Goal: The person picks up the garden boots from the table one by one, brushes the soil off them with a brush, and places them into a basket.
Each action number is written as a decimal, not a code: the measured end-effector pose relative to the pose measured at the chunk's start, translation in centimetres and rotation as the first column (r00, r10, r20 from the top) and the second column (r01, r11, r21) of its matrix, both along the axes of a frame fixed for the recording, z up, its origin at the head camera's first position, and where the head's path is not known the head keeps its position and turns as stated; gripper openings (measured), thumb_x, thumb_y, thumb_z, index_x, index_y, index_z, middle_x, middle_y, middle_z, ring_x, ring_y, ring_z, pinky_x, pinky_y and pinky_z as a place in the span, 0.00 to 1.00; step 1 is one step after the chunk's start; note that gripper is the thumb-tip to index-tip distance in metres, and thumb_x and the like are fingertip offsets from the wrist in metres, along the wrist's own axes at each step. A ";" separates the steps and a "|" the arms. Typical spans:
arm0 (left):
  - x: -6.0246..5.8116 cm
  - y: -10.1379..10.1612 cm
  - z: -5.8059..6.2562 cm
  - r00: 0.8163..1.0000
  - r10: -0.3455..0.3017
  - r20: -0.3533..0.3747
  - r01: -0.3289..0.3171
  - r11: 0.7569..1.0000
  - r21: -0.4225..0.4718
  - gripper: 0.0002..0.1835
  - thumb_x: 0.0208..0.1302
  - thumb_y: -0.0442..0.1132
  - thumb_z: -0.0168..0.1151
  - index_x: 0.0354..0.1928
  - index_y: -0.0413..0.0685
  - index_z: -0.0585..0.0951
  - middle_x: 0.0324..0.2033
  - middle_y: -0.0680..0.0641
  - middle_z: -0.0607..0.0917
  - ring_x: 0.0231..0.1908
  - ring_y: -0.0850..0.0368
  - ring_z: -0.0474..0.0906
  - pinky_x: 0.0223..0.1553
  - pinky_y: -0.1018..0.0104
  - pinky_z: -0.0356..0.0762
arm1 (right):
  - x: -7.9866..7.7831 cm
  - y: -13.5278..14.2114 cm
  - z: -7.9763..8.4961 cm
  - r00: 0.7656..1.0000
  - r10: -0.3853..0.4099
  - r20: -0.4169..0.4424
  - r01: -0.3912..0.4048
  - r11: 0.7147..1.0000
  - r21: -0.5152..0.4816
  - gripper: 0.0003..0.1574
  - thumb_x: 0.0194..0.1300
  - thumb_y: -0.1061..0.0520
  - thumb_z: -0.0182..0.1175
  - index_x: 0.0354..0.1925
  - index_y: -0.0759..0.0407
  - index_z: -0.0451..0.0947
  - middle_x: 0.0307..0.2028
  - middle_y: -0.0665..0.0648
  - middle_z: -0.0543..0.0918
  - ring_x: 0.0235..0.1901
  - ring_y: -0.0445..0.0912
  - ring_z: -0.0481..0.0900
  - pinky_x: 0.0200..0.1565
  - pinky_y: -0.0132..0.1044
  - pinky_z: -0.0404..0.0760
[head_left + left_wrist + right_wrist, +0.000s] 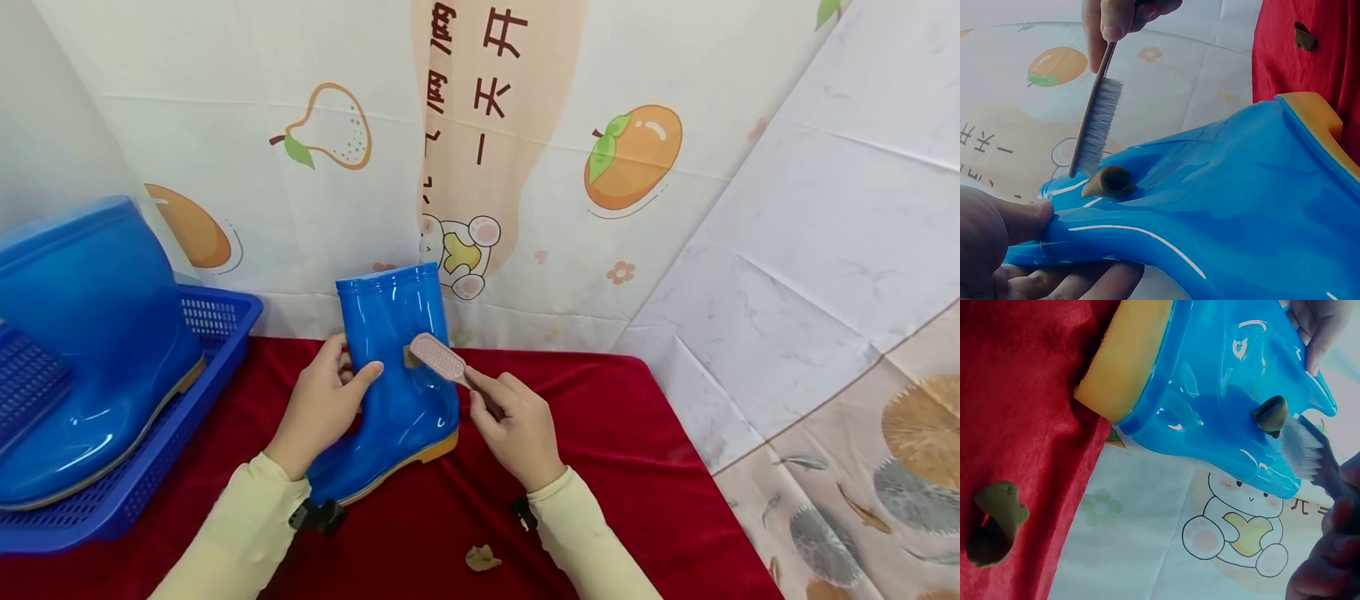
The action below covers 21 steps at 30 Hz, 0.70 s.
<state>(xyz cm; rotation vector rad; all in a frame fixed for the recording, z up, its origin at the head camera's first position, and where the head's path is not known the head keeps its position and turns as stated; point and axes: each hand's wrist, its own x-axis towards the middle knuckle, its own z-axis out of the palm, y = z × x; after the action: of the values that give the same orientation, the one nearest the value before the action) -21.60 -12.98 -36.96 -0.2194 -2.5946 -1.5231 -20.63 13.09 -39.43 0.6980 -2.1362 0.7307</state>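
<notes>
A blue rain boot [393, 400] with a yellow sole stands slightly tilted on the red cloth. My left hand [321, 408] grips its shaft from the left, thumb on the near face and fingers behind. In my right hand [521, 429] is the handle of a pinkish brush [441, 358], held over the shaft. Its pale bristles [1102, 119] face the boot, right beside a curled brown piece [1110, 182] that sits on the shaft; it looks like a dry leaf or a bit of mud. Whether the bristles touch that piece I cannot tell exactly.
A blue plastic basket [217, 321] at the left holds the other blue boot [97, 317]. Another brown curled piece [482, 557] lies on the red cloth [592, 417] near the front. Behind the table hangs a fruit-printed white sheet [525, 275].
</notes>
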 end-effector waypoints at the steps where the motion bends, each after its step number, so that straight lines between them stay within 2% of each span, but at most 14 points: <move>1: 0.0 -0.1 0.0 1.000 0.002 0.006 -0.002 1.000 0.003 0.36 0.67 0.58 0.53 0.69 0.47 0.56 0.56 0.39 0.76 0.46 0.42 0.81 0.41 0.44 0.80 | 0.0 0.0 0.0 1.000 -0.004 0.001 0.004 1.000 0.003 0.20 0.61 0.57 0.61 0.53 0.49 0.81 0.19 0.43 0.65 0.19 0.34 0.59 0.20 0.22 0.59; 10: -0.3 -0.6 -0.5 0.999 0.003 0.052 -0.005 0.999 0.043 0.39 0.66 0.59 0.52 0.72 0.48 0.52 0.60 0.37 0.73 0.48 0.37 0.79 0.39 0.47 0.81 | 0.0 0.0 0.0 0.998 -0.043 0.049 0.041 0.999 0.030 0.19 0.62 0.55 0.61 0.52 0.48 0.81 0.19 0.43 0.65 0.18 0.35 0.59 0.19 0.24 0.59; 21: -0.8 -1.0 -0.7 0.999 0.014 0.051 -0.018 0.998 0.063 0.37 0.68 0.57 0.50 0.70 0.45 0.54 0.58 0.35 0.74 0.46 0.37 0.80 0.36 0.49 0.82 | 0.0 0.1 0.0 0.987 -0.113 0.115 0.110 0.993 0.036 0.18 0.63 0.54 0.59 0.52 0.46 0.82 0.19 0.42 0.66 0.17 0.35 0.59 0.17 0.27 0.60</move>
<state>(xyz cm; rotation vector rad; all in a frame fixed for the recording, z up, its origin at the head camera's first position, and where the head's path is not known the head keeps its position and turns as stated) -22.37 -13.95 -37.63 -0.1551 -2.5745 -1.6233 -20.68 13.20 -39.43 0.5578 -2.2768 0.6955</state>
